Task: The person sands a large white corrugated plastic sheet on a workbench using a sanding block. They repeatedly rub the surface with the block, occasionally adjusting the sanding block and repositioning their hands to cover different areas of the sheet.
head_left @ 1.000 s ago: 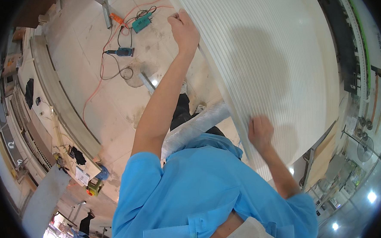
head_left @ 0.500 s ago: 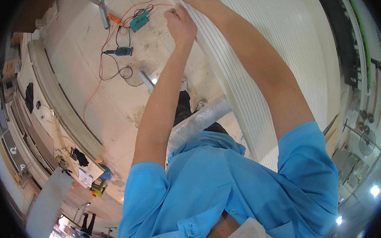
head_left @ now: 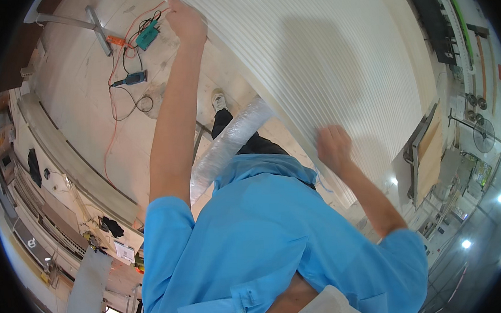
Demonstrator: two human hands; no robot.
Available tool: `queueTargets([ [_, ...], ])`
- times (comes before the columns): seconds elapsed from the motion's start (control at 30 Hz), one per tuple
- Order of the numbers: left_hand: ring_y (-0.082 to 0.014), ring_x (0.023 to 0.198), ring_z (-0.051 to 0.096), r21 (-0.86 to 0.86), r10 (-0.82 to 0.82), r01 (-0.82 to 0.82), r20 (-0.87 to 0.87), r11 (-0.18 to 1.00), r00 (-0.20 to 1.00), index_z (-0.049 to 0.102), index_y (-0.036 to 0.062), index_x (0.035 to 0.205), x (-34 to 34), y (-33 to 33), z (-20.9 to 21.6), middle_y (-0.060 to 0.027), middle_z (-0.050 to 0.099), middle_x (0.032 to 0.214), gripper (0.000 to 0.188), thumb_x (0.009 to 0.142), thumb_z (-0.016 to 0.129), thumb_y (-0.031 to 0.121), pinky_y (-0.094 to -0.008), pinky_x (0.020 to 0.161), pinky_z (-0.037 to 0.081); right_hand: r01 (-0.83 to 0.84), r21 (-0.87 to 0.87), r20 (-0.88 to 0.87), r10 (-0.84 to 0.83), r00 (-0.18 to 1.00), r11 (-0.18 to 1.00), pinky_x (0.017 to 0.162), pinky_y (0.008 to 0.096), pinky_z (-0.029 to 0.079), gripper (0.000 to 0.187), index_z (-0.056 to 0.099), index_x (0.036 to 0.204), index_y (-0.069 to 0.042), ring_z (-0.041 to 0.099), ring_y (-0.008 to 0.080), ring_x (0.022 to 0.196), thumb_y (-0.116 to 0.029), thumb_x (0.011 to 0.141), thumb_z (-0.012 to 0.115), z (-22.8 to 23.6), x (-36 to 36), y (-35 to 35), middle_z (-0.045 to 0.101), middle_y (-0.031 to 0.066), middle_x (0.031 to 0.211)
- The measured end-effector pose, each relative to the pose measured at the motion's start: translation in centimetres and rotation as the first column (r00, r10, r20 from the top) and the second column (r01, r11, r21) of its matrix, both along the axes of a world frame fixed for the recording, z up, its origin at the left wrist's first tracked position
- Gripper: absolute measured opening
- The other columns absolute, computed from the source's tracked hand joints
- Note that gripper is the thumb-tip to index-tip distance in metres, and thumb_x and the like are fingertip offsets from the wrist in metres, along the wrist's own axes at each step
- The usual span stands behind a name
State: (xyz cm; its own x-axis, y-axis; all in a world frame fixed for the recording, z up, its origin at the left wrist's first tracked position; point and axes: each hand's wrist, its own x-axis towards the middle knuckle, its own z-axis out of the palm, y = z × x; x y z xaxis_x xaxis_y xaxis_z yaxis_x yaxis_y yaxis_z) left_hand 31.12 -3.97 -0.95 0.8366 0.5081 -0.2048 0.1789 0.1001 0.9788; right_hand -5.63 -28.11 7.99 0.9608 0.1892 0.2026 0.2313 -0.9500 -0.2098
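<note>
A large white panel with fine parallel ribs (head_left: 267,48) fills the upper middle and right. Its long near edge slants from upper left down toward my waist. At the upper-left part of that edge is my left hand (head_left: 188,22), fingers curled in; whatever is in them is hidden. My right hand (head_left: 335,148) is over the ribbed face close to the lower edge, fingers bent downward and slightly smeared by motion. Whether it touches the panel I cannot tell. Under the panel's edge, in front of my legs, lies a roll wrapped in clear plastic film (head_left: 227,143).
On the floor at upper left lie a blue-black corded power tool (head_left: 130,78), a teal case (head_left: 148,36), an orange connector (head_left: 116,40) and tangled cables. A metal leg (head_left: 97,29) stands beside them. A long bench (head_left: 63,146) runs along the left. Boards (head_left: 429,158) lean at right.
My left hand has moved left and a little up along the panel's edge. My right hand has come down from the top to the panel's lower part. The view has shifted, showing more panel.
</note>
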Motion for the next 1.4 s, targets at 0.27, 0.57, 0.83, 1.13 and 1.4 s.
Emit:
queueTargets([
  [0.27, -0.0373, 0.103, 0.063, 0.149, -0.084, 0.090, -0.048, 0.985, 0.995, 0.056, -0.0253, 0.111, -0.1, 1.2, 0.9, -0.0335, 0.065, 0.114, 0.076, 0.103, 0.039, 0.048, -0.0419, 0.094, 0.046, -0.121, 0.111, 0.105, 0.110, 0.988, 0.986, 0.083, 0.0466, 0.052, 0.018, 0.065, 0.099, -0.007, 0.064, 0.0331, 0.096, -0.007, 0.081, 0.062, -5.0, 24.8, 9.7, 0.067, 0.0115, 0.098],
  [0.57, -0.0394, 0.075, 0.061, 0.249, -0.049, 0.038, 0.041, 0.968, 0.998, 0.053, -0.0111, 0.074, -0.5, 0.6, 0.8, -0.0260, 0.065, 0.077, 0.066, 0.106, 0.037, 0.045, -0.0494, 0.077, 0.046, 0.125, 0.081, -0.085, -0.118, 0.989, 0.989, 0.061, 0.0429, 0.049, 0.011, 0.059, 0.086, -0.006, 0.060, 0.0302, 0.075, -0.005, 0.081, 0.070, 0.9, -3.6, -1.0, 0.056, 0.0105, 0.077],
  [0.83, -0.0436, 0.101, 0.064, 0.181, -0.047, 0.055, -0.051, 0.982, 0.998, 0.059, -0.0191, 0.099, 0.7, 1.5, -1.2, -0.0354, 0.066, 0.108, 0.074, 0.105, 0.035, 0.050, -0.0474, 0.091, 0.047, 0.225, 0.252, -0.075, -0.213, 0.974, 0.941, 0.064, 0.0437, 0.049, 0.009, 0.060, 0.088, -0.004, 0.063, 0.0321, 0.077, -0.008, 0.090, 0.069, -0.7, 2.1, -0.2, 0.064, 0.0120, 0.084],
  [1.13, -0.0434, 0.100, 0.062, 0.189, -0.092, 0.102, -0.061, 0.977, 0.994, 0.053, -0.0130, 0.107, -0.6, 0.8, -0.9, -0.0310, 0.065, 0.105, 0.064, 0.107, 0.037, 0.048, -0.0466, 0.094, 0.047, 0.060, 0.177, -0.080, -0.046, 0.996, 0.982, 0.061, 0.0445, 0.049, 0.009, 0.060, 0.086, -0.005, 0.062, 0.0322, 0.074, -0.007, 0.088, 0.069, -0.2, 9.5, 2.3, 0.061, 0.0127, 0.080],
  [1.4, -0.0332, 0.091, 0.063, 0.073, -0.039, 0.045, -0.070, 0.996, 0.997, 0.050, -0.0049, 0.106, -2.6, -0.6, 2.2, -0.0227, 0.065, 0.095, 0.051, 0.109, 0.039, 0.044, -0.0434, 0.087, 0.048, -0.027, 0.068, -0.027, 0.028, 0.999, 0.997, 0.064, 0.0463, 0.053, 0.008, 0.059, 0.086, -0.005, 0.065, 0.0346, 0.079, -0.011, 0.090, 0.064, -0.9, 22.5, 7.5, 0.064, 0.0142, 0.082],
])
